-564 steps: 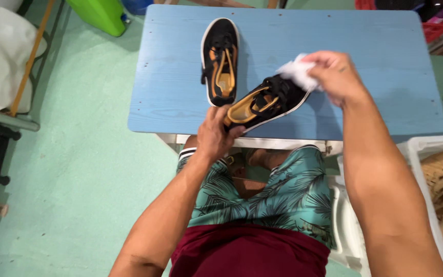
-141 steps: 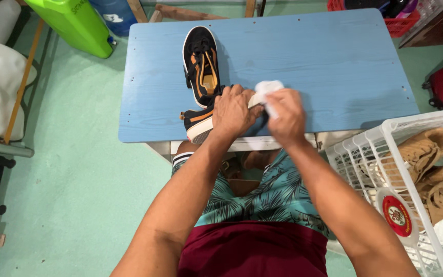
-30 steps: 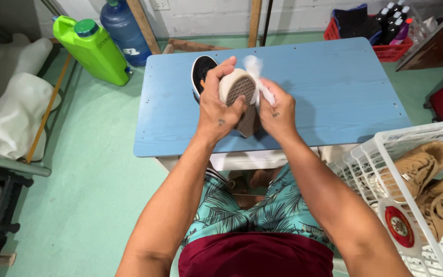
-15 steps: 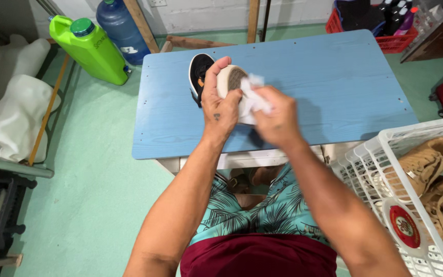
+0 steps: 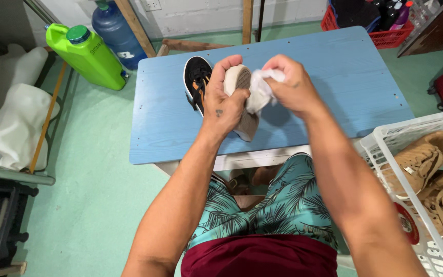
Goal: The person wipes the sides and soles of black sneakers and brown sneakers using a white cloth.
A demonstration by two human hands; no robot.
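The left hand [image 5: 226,102] now grips the upturned shoe [image 5: 242,102] sole-out (its mate [image 5: 197,82] lies on the desk [image 5: 334,77]), while right-hand fingers [image 5: 283,84], shifted toeward, pinch the white cloth [image 5: 260,92].

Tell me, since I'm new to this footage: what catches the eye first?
The two hands at centre: the left hand grips a shoe sole-up, the right hand presses a white cloth against it. Behind lies a black shoe on the blue table.
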